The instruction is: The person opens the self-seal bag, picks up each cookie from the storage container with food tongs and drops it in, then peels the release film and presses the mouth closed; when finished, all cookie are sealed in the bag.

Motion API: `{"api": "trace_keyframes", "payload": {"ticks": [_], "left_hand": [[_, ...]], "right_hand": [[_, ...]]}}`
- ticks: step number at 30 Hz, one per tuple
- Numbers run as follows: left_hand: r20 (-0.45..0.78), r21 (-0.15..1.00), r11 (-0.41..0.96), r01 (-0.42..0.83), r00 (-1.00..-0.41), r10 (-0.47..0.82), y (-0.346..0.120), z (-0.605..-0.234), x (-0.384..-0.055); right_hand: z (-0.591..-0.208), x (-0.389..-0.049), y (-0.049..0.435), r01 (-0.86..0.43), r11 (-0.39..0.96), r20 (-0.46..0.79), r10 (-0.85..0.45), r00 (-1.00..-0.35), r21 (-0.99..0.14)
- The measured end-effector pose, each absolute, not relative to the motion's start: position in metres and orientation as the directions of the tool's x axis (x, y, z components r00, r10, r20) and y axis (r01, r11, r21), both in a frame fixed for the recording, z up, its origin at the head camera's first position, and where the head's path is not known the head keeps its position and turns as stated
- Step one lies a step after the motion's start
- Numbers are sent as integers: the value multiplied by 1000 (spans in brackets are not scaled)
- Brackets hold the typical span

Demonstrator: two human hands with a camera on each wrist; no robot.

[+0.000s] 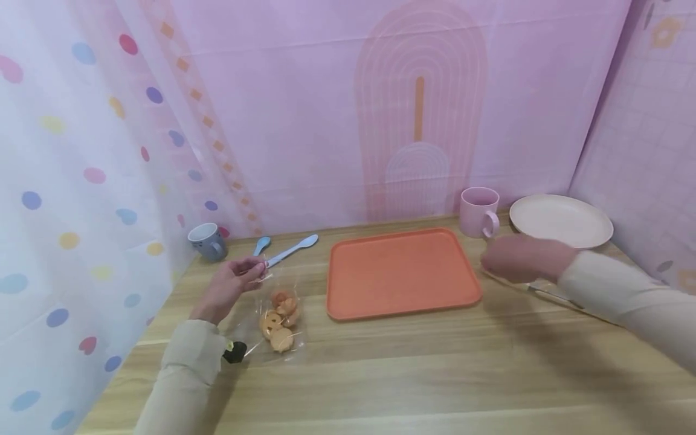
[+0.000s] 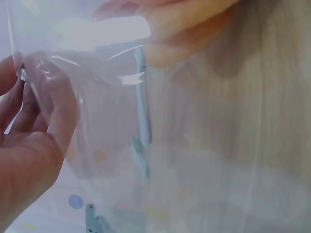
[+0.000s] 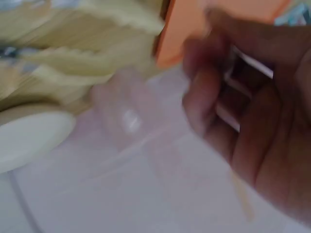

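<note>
My left hand (image 1: 231, 287) pinches the top edge of a clear plastic bag (image 1: 300, 347). Several round brown cookies (image 1: 281, 339) sit low in the bag; the left wrist view shows them large and close at its top. Behind that hand lie a long pale-blue spoon (image 1: 298, 249) and a shorter blue spoon (image 1: 262, 244). My right hand (image 1: 527, 258), blurred, is over the right part of the table, above flat packets (image 1: 568, 297) partly hidden by the forearm. Its fingers (image 3: 201, 97) curl loosely, with nothing visible between them.
An orange tray (image 1: 402, 275) lies mid-table. Toward the back right stand a pink mug (image 1: 474, 211) and an off-white plate (image 1: 560, 220). A small grey-blue cup (image 1: 208, 241) is at the back left. Curtains (image 1: 293, 121) border the table's back and sides.
</note>
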State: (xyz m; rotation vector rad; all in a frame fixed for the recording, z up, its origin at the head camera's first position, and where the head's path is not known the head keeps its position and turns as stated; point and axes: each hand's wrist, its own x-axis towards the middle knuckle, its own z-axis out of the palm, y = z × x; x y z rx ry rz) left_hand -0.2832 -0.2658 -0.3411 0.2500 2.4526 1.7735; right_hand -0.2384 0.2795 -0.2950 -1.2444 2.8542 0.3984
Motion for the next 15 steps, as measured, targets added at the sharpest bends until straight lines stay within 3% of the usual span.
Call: {"api": "trace_keyframes", "payload": {"ticks": [3, 5, 15], "left_hand": [[24, 943, 324, 81, -984, 178, -260, -341, -281], [24, 934, 346, 84, -984, 176, -257, -341, -279], [24, 900, 419, 119, -974, 225, -252, -339, -279]], "right_hand": [[-312, -244, 264, -705, 575, -5, -774, -634, 414], [-323, -247, 261, -687, 564, 41, -786, -617, 459], [-344, -253, 275, -687, 583, 161, -801, -577, 434]]}}
